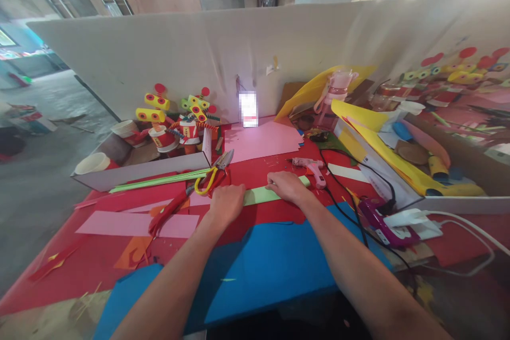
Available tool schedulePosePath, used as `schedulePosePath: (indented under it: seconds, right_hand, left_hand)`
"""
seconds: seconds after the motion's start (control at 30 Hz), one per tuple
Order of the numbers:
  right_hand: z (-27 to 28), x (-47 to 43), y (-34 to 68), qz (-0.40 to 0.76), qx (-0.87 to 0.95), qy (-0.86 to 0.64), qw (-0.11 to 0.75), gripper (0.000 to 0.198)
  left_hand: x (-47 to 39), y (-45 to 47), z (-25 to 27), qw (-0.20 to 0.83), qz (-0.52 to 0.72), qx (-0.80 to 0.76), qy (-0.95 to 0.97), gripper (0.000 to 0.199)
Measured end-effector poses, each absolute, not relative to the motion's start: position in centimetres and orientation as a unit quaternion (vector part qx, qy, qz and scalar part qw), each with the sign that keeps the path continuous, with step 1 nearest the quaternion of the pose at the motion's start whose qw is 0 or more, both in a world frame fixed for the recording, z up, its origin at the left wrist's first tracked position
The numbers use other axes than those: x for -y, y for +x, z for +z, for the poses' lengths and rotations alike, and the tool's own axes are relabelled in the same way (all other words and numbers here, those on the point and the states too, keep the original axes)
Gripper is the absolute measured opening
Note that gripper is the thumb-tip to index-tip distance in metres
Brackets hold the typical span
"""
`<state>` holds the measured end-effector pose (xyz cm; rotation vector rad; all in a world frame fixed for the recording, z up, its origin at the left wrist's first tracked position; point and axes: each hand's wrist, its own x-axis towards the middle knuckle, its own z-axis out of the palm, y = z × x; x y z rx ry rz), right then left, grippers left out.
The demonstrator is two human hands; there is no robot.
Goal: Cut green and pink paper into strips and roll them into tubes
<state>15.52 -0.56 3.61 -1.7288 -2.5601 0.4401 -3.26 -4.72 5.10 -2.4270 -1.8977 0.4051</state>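
While a white box (139, 171) of cup figures (163, 139) stands at the left of the counter (43, 287), yellow-handled scissors (206, 184) lie just beside its right corner. Next, the left hand (227, 204) curls its fingers over the left end of a light green paper strip (258, 196), their tips hidden. Farther along, the right hand (288, 187) pinches the strip between bent fingers, a free end showing beyond. Just past that hand lies a pink glue gun (315, 170); then come a purple power strip (374, 217) and yellow paper (358, 115).

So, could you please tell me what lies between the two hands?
The head view shows a long light-green paper strip between the left hand and right hand.
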Motion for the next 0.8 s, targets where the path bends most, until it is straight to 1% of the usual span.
schedulePosePath:
  seconds: [0.73, 0.8]
  right_hand:
    - [3.46, 0.2, 15.35, 0.13, 0.824, -0.552, 0.001, 0.019]
    - [3.41, 0.17, 15.39, 0.126, 0.827, -0.548, 0.0, 0.019]
  left_hand:
    - [4.88, -3.05, 5.01, 0.017, 0.135, 0.618, -0.775, 0.031]
    - [5.21, -2.73, 5.25, 0.037, 0.128, 0.626, -0.768, 0.031]
